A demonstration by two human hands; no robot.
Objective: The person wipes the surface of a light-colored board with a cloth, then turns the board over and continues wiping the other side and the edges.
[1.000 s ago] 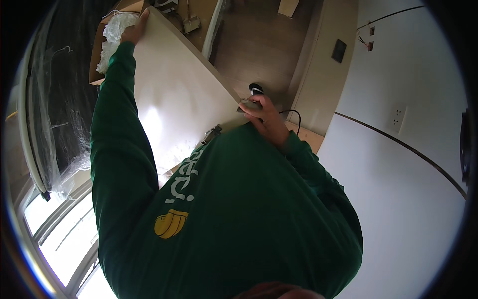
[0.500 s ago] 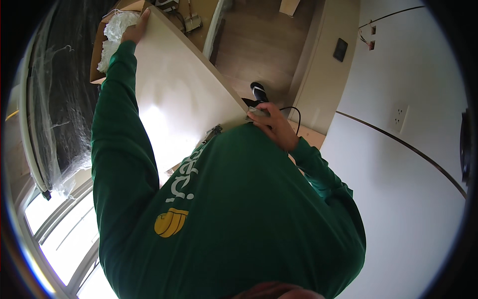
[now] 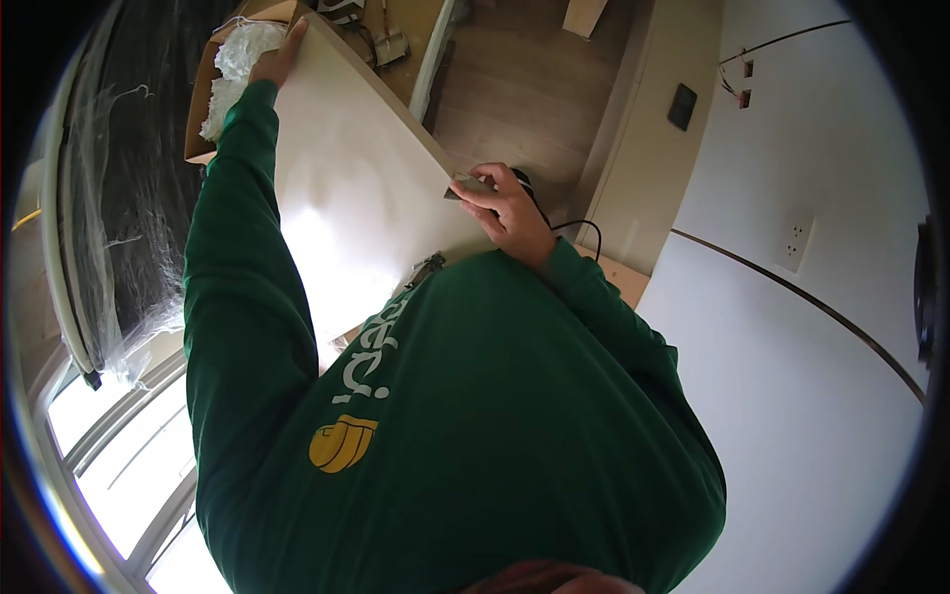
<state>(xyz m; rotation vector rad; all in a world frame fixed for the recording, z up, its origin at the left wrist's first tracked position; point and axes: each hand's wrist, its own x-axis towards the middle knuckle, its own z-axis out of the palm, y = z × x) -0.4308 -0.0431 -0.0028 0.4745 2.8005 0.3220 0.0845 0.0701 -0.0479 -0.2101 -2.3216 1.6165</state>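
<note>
A smooth cream panel [image 3: 346,168], like a cabinet door, stretches from the far left toward my chest. My left hand [image 3: 280,61] is closed on its far top corner, arm outstretched. At the panel's right edge my right hand [image 3: 510,213] pinches a small greyish flat piece [image 3: 468,185] against that edge; its exact kind is unclear. A metal hinge [image 3: 426,267] shows on the panel close to my green sweater, partly hidden by it. Behind my right fingers, a dark object [image 3: 523,182] is mostly covered.
Crumpled clear plastic lies in a cardboard box [image 3: 202,129] beside my left hand. Plastic sheeting [image 3: 129,198] covers a dark surface at left. A flat brush-like tool [image 3: 393,48] lies beyond the panel. A black cable [image 3: 597,238] loops right of my hand, near a white wall panel [image 3: 782,396].
My right hand has moved forward and left along the panel's edge, with the greyish piece between its fingers. My left hand keeps its hold on the far corner.
</note>
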